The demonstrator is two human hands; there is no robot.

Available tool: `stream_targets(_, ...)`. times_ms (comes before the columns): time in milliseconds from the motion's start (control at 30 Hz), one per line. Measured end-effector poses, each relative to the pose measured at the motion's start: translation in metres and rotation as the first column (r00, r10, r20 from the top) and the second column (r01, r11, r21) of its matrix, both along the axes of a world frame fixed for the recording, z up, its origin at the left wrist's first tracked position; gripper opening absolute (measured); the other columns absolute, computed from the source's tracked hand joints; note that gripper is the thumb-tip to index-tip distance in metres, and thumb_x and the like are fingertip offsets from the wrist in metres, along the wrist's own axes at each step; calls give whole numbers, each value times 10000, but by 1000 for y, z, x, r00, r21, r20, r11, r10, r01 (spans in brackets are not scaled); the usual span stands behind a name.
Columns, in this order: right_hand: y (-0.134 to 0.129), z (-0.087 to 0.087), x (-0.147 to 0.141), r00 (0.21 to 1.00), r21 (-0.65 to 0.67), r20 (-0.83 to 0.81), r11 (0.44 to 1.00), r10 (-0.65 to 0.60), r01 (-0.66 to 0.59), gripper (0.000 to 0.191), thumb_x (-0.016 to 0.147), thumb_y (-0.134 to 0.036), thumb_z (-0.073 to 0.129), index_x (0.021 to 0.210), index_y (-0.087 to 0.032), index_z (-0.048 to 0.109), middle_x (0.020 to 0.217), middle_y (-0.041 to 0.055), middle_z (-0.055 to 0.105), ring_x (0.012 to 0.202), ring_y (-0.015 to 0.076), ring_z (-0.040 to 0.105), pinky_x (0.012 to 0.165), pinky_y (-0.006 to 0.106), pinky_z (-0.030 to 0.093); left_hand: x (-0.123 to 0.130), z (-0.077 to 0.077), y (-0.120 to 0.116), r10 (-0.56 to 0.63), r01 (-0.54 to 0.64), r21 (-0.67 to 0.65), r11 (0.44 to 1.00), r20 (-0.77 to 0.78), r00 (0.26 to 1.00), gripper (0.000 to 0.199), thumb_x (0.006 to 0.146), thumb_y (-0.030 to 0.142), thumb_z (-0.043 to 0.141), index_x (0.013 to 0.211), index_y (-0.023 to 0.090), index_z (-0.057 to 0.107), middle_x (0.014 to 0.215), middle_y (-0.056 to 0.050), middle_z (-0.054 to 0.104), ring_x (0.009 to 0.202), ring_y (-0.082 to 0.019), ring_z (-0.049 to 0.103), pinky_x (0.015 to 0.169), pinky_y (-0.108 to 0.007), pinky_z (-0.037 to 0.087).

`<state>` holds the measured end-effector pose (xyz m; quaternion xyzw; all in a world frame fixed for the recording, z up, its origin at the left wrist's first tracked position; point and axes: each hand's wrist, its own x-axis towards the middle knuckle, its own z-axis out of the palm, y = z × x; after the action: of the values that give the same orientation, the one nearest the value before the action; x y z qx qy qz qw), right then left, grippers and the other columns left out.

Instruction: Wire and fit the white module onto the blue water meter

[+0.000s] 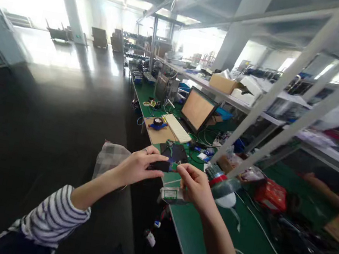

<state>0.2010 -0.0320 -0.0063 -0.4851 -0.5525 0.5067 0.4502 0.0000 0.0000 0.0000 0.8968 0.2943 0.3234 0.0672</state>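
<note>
Above the edge of the long green bench (pixel 228 242), you hold your 2 hands close together in the air. Your left hand (pixel 138 166) pinches a small black part (pixel 160 165) between the thumb and the first finger. The other fingers curl in loosely, and there is a ring on one of them. Your right hand (pixel 196 185) comes in from the other side. Its thumb and first finger are almost shut, right at the end of the black part, where a little bit of green shows. It looks like they touch that end, but the picture is too blurry to be sure. Holding the part up like this, between both hands, seems to let you look at it closely and turn it.

Just below your right hand, a small pale box with a green label (pixel 170 194) sits at the bench edge. A clear round thing with a red band (pixel 223 184) lies just beside your right hand. Farther along the bench stand a screen (pixel 198 109) and a pale keyboard (pixel 178 129). Thin white wires (pixel 263 244) trail over the green top.
</note>
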Motion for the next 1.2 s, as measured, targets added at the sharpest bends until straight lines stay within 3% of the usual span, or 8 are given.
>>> stream_targets(133,50,15,-32,996,40,22,996,84,-85,404,714,-558,570,687,-156,539,456,-70,382,354,52,310,344,196,195,-33,1,33,45,-55,108,993,98,994,356,839,291,602,1146,111,575,923,-78,642,803,-150,632,741,-265,545)
stream_targets(267,108,37,-53,993,142,21,982,119,-121,388,711,-542,592,681,-158,548,481,-71,351,395,51,273,354,195,184,-53,19,79,75,-88,63,994,191,979,375,790,308,661,1113,129,596,930,-61,662,759,-126,637,693,-216,541)
stream_targets(400,177,53,-58,992,264,77,957,99,-116,353,751,-506,572,722,-154,574,469,-70,364,405,56,288,370,204,189,-58,37,146,98,-121,229,966,110,989,360,863,327,571,1141,99,572,974,-96,677,821,-156,655,755,-270,544)
stream_targets(500,234,52,-54,993,334,83,936,86,-109,346,772,-492,553,736,-149,589,457,-70,368,405,58,294,383,209,194,-56,42,204,135,-134,355,925,24,991,383,894,373,506,1152,94,553,988,-105,679,833,-176,665,732,-286,552)
stream_targets(667,324,31,-53,993,272,-22,957,115,-105,350,766,-498,551,706,-154,574,482,-56,394,435,73,336,406,214,239,-51,37,298,143,-114,349,930,-57,988,364,920,389,447,1131,110,548,973,-94,683,816,-179,676,694,-268,556)
stream_targets(800,373,6,-50,991,190,-113,981,71,-49,355,753,-508,557,666,-164,545,481,-58,383,437,78,328,426,223,267,-40,26,354,96,-65,285,956,-95,991,326,927,360,449,1144,130,528,1028,-88,673,903,-179,662,753,-265,544)
stream_targets(1000,408,-35,-27,998,181,-39,982,-52,59,318,804,-451,513,679,-162,554,590,-22,488,573,117,452,563,246,350,-15,-3,418,-77,122,191,974,-230,970,334,951,372,375,1139,127,503,1010,-85,676,885,-174,667,717,-256,549)
stream_targets(1200,424,-78,-18,936,168,110,934,-334,314,307,879,-416,419,721,-176,528,639,-16,485,637,135,463,610,252,332,16,-34,484,-288,386,187,903,-402,869,375,967,394,294,1112,111,492,958,-94,688,836,-184,681,649,-257,564)
